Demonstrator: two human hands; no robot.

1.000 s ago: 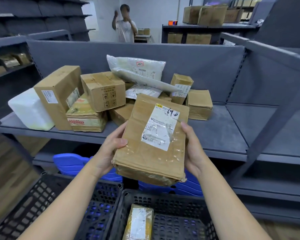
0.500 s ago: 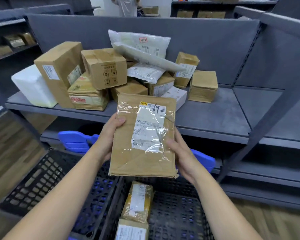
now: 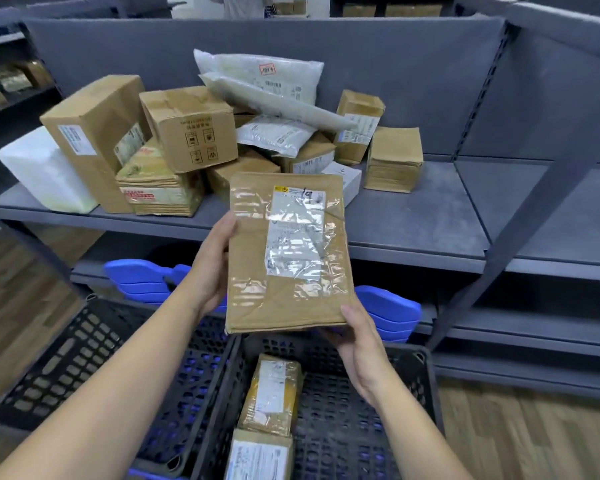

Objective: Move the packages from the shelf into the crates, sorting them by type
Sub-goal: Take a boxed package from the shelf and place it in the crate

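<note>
Our left grip [image 3: 212,268] and right grip [image 3: 361,348] clasp a flat brown taped cardboard parcel [image 3: 288,251] above the dark slotted plastic crate [image 3: 347,420], where two brown parcels [image 3: 274,393] already lie. Most cardboard boxes and white bags [image 3: 191,129] sit unsorted on the grey metal shelf [image 3: 413,216].

A handwritten "19" stands at the top of the brown parcel's [image 3: 284,299] white label [image 3: 293,237]; other print is too blurred to read.
</note>
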